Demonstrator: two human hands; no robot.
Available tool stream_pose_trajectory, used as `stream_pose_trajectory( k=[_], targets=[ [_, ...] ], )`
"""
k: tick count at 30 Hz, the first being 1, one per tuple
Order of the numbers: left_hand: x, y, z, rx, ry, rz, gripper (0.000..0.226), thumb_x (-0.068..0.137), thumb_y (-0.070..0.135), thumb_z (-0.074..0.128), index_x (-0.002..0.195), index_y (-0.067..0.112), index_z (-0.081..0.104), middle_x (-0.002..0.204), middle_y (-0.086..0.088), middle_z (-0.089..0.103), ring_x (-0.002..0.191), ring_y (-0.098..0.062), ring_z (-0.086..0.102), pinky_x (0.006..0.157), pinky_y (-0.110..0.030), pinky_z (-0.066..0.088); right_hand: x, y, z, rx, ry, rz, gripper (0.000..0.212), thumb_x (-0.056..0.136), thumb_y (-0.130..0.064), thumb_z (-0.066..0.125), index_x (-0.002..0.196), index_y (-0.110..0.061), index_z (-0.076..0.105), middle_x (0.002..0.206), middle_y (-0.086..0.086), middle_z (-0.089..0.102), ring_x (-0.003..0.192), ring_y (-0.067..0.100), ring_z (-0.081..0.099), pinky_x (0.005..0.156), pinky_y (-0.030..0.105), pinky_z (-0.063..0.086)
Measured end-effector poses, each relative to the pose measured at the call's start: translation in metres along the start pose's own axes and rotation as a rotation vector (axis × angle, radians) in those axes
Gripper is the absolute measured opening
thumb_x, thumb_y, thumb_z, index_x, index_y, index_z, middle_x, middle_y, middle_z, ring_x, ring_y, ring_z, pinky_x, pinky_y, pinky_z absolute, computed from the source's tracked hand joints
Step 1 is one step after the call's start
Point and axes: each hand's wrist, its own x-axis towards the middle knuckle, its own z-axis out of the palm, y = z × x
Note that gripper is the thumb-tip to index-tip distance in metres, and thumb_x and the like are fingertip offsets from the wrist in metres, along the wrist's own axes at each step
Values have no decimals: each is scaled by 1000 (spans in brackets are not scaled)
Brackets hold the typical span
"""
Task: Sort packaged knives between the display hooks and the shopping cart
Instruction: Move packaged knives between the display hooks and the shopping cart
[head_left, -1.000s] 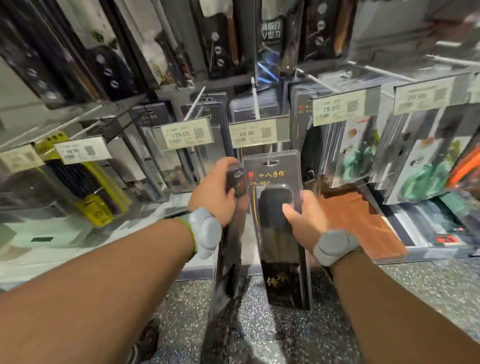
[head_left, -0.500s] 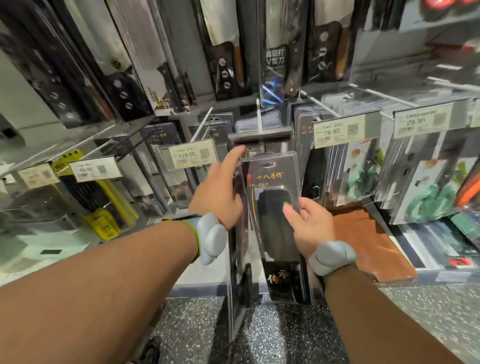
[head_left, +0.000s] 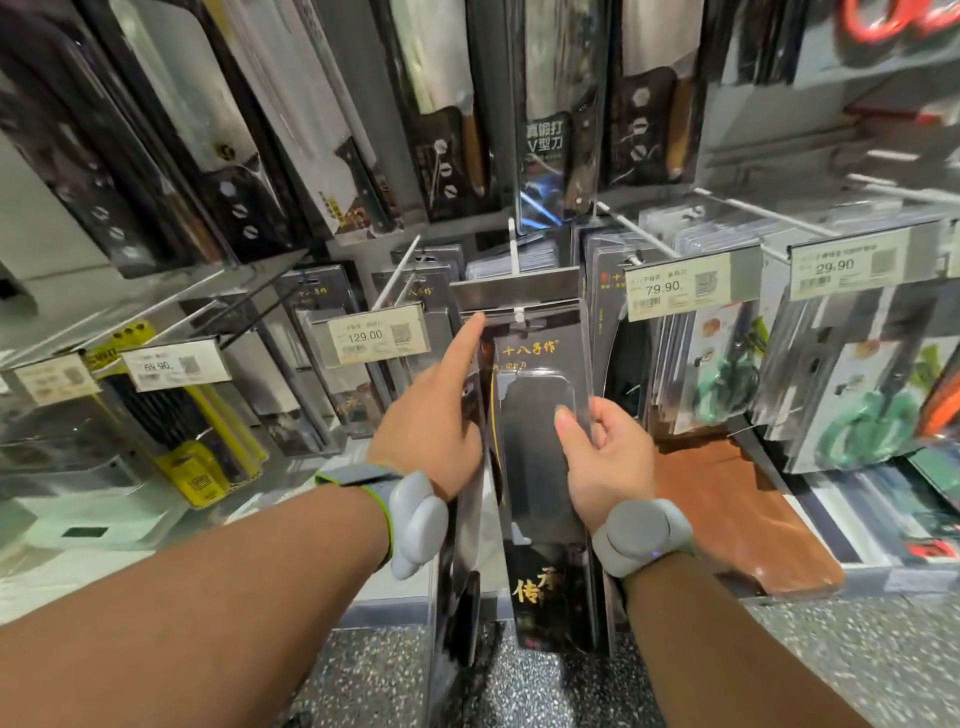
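Right hand (head_left: 605, 457) pinches the knife pack (head_left: 540, 467); left hand (head_left: 434, 410), forefinger out, lifts the price flap (head_left: 514, 291): miss the hook (head_left: 514, 249), it drops.

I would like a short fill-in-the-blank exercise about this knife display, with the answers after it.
1. The right hand grips the black knife package by its ____ edge.
2. The left hand points its index finger toward the package's ____.
3. The price tag beside the left hand reads ____.

Answers: right; top; 129.00
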Motion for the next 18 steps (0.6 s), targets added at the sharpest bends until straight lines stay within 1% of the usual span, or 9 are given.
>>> stream_pose_trajectory(
  k=[1, 2, 3, 5, 8, 10, 13, 16, 18],
  targets=[
    [-1, -1, 1, 0, -8, 1, 98, 79, 8, 49, 149, 50, -6, 100, -5, 58, 88, -30, 56, 70, -34, 42, 1, -1, 3, -2, 3, 6, 24, 91, -33, 61, 104, -13, 65, 88, 3, 71, 81, 9, 65, 73, 34, 57],
    [-1, -2, 2, -3, -14, 2, 99, 79, 8, 49, 149, 51, -8, 97, -4, 57, 85, -30, 56, 68, -33, 40, 2, -1, 5, -20, 3, 22, 33, 89, -39, 61, 111, -14, 64, 100, 3, 72, 96, 13, 67, 85, 39, 57],
    [-1, -4, 2, -2, -19, 2, 99, 80, 9, 49, 148, 52, -9, 95, -3, 56, 83, -29, 55, 67, -32, 39, 3, 0, 6, -33, -6, 29, 40, 89, -41, 61, 117, -13, 62, 107, 0, 71, 105, 13, 66, 92, 40, 54],
    [-1, -6, 2, 8, -21, -4, 101, 80, 8, 49, 147, 54, -11, 82, 2, 52, 76, -25, 53, 65, -33, 38, 6, 3, 7, -30, 5, 47, 45, 90, -38, 62, 125, -10, 59, 110, -7, 69, 109, 9, 63, 97, 35, 51],
    [-2, -6, 1, 33, -37, -27, 104, 80, 6, 48, 144, 56, -16, 70, 6, 45, 66, -24, 49, 59, -37, 41, 13, 4, 8, -59, 37, 89, 53, 91, -35, 62, 137, -10, 51, 136, -1, 56, 129, 13, 50, 109, 35, 41],
    [-1, -8, -2, 39, -61, -23, 105, 80, 6, 48, 143, 58, -18, 72, 4, 45, 66, -25, 49, 60, -35, 39, 19, 3, 10, -67, 57, 91, 54, 92, -32, 62, 140, -10, 49, 141, 0, 52, 132, 16, 47, 110, 30, 36],
    [2, -10, -6, 50, -68, -11, 107, 79, 5, 48, 140, 60, -19, 75, 1, 48, 69, -26, 51, 66, -40, 46, 36, -5, 20, -91, 116, 109, 56, 92, -28, 63, 140, -6, 46, 143, 5, 50, 133, 19, 46, 104, 24, 33],
    [5, -15, -1, 12, -111, -5, 111, 79, 2, 49, 138, 63, -22, 80, -5, 61, 69, -29, 57, 68, -49, 52, 67, -2, 32, -160, 154, 172, 53, 90, -27, 65, 137, -5, 50, 136, 9, 57, 123, 20, 54, 95, 20, 37],
    [5, -19, 1, -2, -116, -13, 112, 80, 1, 51, 137, 64, -21, 91, -10, 69, 76, -35, 63, 71, -54, 55, 80, -3, 39, -183, 108, 197, 54, 92, -30, 62, 140, -9, 48, 132, 8, 60, 118, 22, 58, 89, 19, 38]
  ],
)
